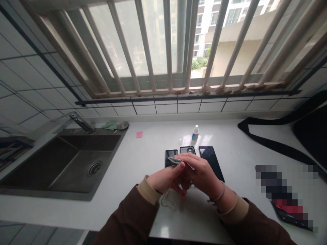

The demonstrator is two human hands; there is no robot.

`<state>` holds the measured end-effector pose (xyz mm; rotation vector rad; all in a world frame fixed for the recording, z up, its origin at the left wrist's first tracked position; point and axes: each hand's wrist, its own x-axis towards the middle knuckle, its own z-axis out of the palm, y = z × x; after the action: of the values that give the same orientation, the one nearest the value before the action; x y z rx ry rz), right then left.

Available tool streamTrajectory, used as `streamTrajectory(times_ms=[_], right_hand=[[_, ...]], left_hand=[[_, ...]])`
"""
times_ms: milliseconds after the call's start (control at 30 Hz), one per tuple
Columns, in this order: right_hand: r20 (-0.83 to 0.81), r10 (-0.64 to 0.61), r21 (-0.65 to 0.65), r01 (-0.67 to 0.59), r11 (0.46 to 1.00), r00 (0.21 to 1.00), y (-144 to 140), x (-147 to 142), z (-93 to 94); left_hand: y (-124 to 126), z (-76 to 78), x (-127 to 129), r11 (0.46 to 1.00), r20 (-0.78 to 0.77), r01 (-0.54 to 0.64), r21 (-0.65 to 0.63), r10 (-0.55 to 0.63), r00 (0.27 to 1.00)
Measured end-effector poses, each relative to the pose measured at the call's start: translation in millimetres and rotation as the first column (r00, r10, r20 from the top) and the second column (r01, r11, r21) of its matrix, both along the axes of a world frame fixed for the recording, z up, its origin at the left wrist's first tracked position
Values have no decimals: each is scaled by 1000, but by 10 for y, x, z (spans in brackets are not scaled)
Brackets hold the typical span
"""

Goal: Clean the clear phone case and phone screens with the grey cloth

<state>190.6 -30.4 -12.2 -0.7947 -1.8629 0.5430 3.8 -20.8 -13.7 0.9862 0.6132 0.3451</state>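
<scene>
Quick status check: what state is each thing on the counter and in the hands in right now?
Left hand: closed on the small wipe packet.
Right hand: closed on the same packet.
Wipe packet: held above the counter between both hands.
Clear phone case: lying on the counter under the hands.
Three phones: flat, screens dark.
Small bottle: upright, capped.
Sink: no water in it.

Left of frame: dark sink [46, 177] with drain, faucet [80, 122] at its upper rim; green cloth [109, 126] and round metal stopper [123, 125] beside it. Centre: pink sticky note [139, 134], small dropper bottle [195, 133], white counter [143, 163]. Right: black strap [270, 144]. Top: barred window [166, 44], tiled wall [22, 85]
</scene>
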Motion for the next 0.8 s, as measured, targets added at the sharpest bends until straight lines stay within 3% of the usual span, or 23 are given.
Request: streamTrajectory(times_ms=[167,300,500,800], right_hand=[[-14,-146,34,146,989,989,38,44,38],[-9,-218,113,218,969,976,23,74,60],[91,-124,236,100,967,988,-5,26,58],[261,27,344,-119,931,965,-132,-94,54]], left_hand=[[84,9,4,979,115,-46,-200,70,991],[129,52,37,936,103,-146,-321,188,977],[147,4,69,875,96,-332,-353,387,917],[184,-65,82,727,166,-577,-372,663,730]])
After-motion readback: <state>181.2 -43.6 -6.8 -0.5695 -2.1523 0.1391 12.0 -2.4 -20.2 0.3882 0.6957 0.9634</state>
